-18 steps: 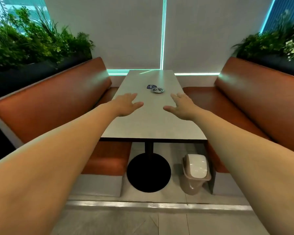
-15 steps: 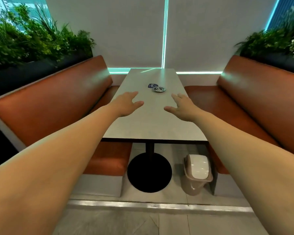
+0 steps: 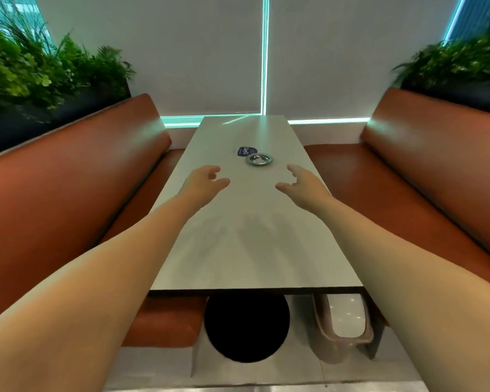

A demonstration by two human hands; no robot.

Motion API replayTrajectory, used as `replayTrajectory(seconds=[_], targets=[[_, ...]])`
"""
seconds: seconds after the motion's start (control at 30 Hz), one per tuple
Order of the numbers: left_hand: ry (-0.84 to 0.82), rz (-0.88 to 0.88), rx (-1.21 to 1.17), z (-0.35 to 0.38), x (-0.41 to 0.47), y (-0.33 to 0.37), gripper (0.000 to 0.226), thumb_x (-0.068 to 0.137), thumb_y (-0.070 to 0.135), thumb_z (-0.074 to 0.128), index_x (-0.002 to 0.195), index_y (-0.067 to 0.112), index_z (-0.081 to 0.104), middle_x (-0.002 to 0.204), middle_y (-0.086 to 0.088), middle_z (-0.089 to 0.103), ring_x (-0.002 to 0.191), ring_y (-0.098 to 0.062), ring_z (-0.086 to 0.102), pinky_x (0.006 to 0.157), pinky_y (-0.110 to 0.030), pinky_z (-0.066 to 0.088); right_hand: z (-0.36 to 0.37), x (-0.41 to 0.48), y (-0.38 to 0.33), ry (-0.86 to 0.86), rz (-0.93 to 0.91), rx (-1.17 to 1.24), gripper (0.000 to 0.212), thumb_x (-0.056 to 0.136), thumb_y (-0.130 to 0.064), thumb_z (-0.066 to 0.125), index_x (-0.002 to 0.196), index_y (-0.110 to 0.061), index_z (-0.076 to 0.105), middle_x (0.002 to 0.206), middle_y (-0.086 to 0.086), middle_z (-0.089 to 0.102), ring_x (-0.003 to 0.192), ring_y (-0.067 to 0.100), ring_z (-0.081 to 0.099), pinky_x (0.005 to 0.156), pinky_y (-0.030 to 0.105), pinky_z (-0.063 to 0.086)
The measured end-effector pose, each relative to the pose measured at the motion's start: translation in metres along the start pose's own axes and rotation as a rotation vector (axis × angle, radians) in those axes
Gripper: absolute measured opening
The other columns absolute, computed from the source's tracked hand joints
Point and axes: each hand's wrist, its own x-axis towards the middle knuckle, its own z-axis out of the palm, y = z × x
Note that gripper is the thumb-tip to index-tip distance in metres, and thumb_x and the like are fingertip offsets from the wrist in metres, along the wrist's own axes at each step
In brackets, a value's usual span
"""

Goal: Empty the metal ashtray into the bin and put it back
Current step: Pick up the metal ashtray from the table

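Observation:
A round metal ashtray (image 3: 259,159) sits on the grey table (image 3: 252,236), past the middle, touching a small dark blue card (image 3: 246,151) behind it. My left hand (image 3: 203,181) hovers over the table just short of the ashtray and to its left, fingers apart and empty. My right hand (image 3: 301,183) hovers to the ashtray's right at the same distance, also empty with curled, spread fingers. A beige bin (image 3: 341,328) with a white swing lid stands on the floor under the table's near right corner, partly hidden by the table edge.
Orange benches (image 3: 77,176) (image 3: 425,171) flank the table on both sides, with planters (image 3: 40,80) behind their backs. The table's round black base (image 3: 246,326) stands on the floor left of the bin. A wall with a lit strip closes the far end.
The view has moved closer to the table, so it fills more of the frame and hides part of the bin. Both hands have reached nearer the ashtray, with fingers now curled.

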Motion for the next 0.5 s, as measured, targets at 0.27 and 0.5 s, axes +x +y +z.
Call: replayTrajectory(seconds=[0.27, 0.5], targets=[[-0.041, -0.033, -0.044, 0.021, 0.145, -0.011, 0.052, 0.085, 0.027, 0.058, 0.133, 0.014, 0.045, 0.135, -0.009, 0.050, 0.117, -0.024, 0.052, 0.102, -0.041, 0.045, 0.026, 0.133, 0.016, 0.033, 0.112, 0.087, 0.060, 0.087, -0.026, 0.055, 0.140, -0.012, 0.033, 0.145, 0.013, 0.042, 0.127, 0.030, 0.045, 0.104, 0.036, 0.036], [-0.082, -0.103, -0.145, 0.060, 0.238, -0.031, 0.049, 0.086, 0.026, 0.057, 0.132, 0.015, 0.046, 0.133, -0.008, 0.051, 0.096, -0.016, 0.050, 0.077, -0.024, 0.044, 0.057, 0.223, 0.042, 0.033, 0.211, 0.253, 0.058, 0.086, -0.023, 0.057, 0.138, -0.010, 0.036, 0.139, 0.017, 0.046, 0.118, 0.033, 0.053, 0.104, 0.045, 0.042]])
